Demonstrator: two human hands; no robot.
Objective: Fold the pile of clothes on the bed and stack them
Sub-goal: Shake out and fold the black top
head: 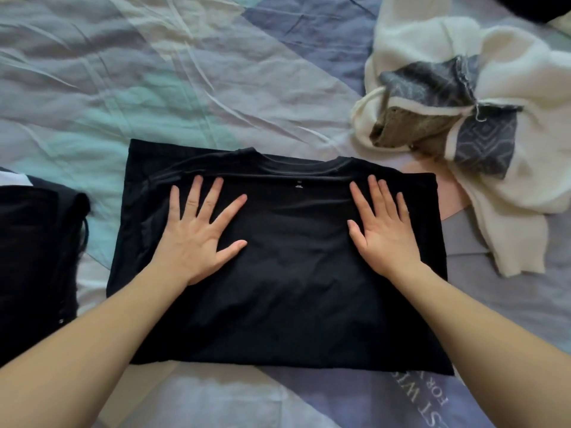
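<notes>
While the black shirt (287, 273) lies folded on the bed (154, 88), I've got left hand (197, 239) and right hand (381, 230) pressing it, fingers flat.

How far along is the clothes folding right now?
Done: dark folded clothes lie at the left edge. In hand: the left hand and right hand press flat on the partly folded black shirt. Left: the unfolded pile of white, olive and patterned pieces, upper right.

Black shirt (278, 273) lies flat at frame centre; left hand (197, 233) and right hand (383, 230) press it, fingers spread.
</notes>
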